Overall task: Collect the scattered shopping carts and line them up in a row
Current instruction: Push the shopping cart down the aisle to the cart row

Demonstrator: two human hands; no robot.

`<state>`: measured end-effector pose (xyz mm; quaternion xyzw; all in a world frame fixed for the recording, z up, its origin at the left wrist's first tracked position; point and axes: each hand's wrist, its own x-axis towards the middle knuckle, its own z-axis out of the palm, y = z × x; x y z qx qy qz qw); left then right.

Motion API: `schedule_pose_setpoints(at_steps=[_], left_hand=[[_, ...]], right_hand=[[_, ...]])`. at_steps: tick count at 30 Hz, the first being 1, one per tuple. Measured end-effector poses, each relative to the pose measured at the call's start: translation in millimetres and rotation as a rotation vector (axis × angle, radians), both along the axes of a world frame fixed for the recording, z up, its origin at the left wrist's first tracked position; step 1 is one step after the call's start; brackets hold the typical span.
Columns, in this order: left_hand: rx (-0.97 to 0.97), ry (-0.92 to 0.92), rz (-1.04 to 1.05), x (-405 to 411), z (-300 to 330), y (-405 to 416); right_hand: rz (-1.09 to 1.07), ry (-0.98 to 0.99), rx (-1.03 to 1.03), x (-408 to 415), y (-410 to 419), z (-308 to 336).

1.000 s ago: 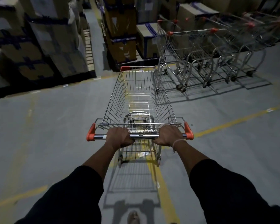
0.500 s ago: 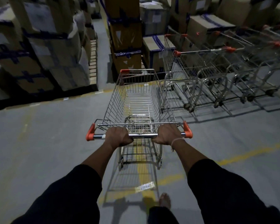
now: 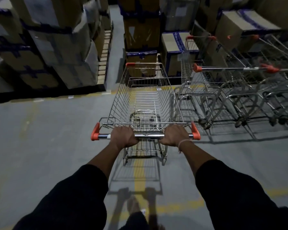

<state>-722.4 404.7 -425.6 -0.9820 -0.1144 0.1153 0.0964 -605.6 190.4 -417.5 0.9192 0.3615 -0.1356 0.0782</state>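
Note:
An empty wire shopping cart [image 3: 146, 97] with orange handle ends stands straight ahead of me on the grey floor. My left hand [image 3: 123, 136] and my right hand [image 3: 175, 135] both grip its steel handle bar [image 3: 148, 136]. Immediately to its right, a row of several similar carts [image 3: 231, 83] stands side by side, handles toward me. My cart's right side runs close alongside the nearest cart of the row. Black sleeves cover my forearms.
Stacked cardboard boxes on pallets [image 3: 45, 47] rise at left. More boxes [image 3: 141, 39] stand directly beyond the cart's front. A narrow aisle [image 3: 115, 35] runs between the stacks. A yellow floor line [image 3: 140, 176] passes under the cart. My foot [image 3: 133, 205] shows at the bottom.
I have pushed the cart forward and closer to the box stacks, bringing it up beside the left end of the row. Both hands have kept their grip on the handle.

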Motion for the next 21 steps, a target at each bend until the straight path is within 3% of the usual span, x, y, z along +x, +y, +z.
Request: schedule_pose_setpoints(at_steps=[21], left_hand=[[-0.032,-0.048,0.053,323.6,-1.4,131.4]], right_hand=[[0.011,0.041,-0.04,334.7,134.9,-6.3]])
